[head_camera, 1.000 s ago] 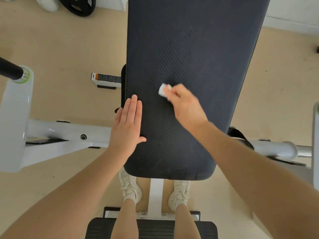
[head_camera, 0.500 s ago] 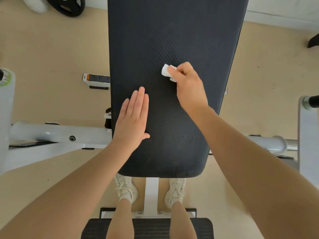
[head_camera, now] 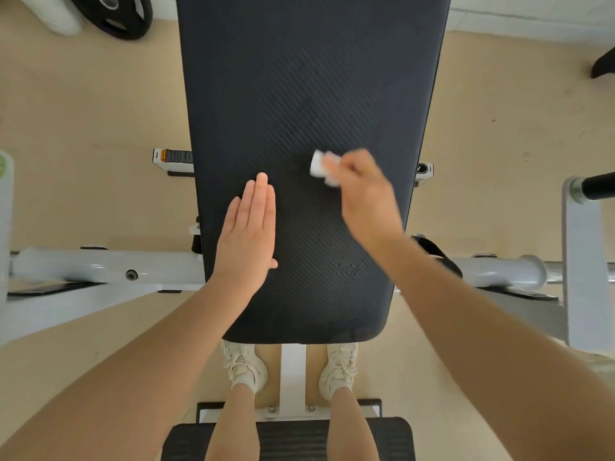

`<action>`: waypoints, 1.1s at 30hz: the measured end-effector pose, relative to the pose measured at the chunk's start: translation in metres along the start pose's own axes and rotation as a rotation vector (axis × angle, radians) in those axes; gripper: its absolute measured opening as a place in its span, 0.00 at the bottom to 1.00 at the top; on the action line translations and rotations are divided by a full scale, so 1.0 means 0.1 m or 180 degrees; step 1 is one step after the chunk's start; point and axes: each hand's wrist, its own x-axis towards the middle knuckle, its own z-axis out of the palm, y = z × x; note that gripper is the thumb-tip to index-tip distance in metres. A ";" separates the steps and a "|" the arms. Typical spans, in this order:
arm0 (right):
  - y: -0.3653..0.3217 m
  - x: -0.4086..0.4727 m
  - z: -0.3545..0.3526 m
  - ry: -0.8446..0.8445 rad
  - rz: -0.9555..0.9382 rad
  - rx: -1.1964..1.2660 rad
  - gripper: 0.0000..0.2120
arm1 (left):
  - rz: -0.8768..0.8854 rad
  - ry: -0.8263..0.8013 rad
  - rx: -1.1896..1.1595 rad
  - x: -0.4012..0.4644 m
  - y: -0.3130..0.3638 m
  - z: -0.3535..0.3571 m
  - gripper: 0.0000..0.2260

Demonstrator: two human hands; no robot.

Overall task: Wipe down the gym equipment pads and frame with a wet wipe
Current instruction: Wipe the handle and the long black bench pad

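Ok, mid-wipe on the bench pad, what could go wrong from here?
The wet wipe is a small wad pinched by the right hand, so strokes may leave strips unwiped. The left hand lies flat on the bench pad, so the patch under it could be skipped. The white frame may be forgotten.

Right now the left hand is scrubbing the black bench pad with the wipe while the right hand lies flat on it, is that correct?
Not quite: the hands are swapped. In the head view the right hand holds the wipe against the black bench pad, and the left hand lies flat on it.
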 end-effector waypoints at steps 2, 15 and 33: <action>-0.07 0.21 -0.10 0.0225 -0.0188 -0.0228 0.14 | -0.0027 -0.0021 -0.0007 0.00 0.02 -0.01 0.53; 0.38 -0.23 -0.06 -0.0328 -0.0692 -0.0855 0.12 | 0.0256 0.0100 0.0271 0.12 0.33 -0.17 0.59; 0.47 0.18 -0.47 0.0061 -0.0867 -0.1229 0.12 | 0.0246 -0.0034 0.0644 0.25 0.47 -0.08 0.57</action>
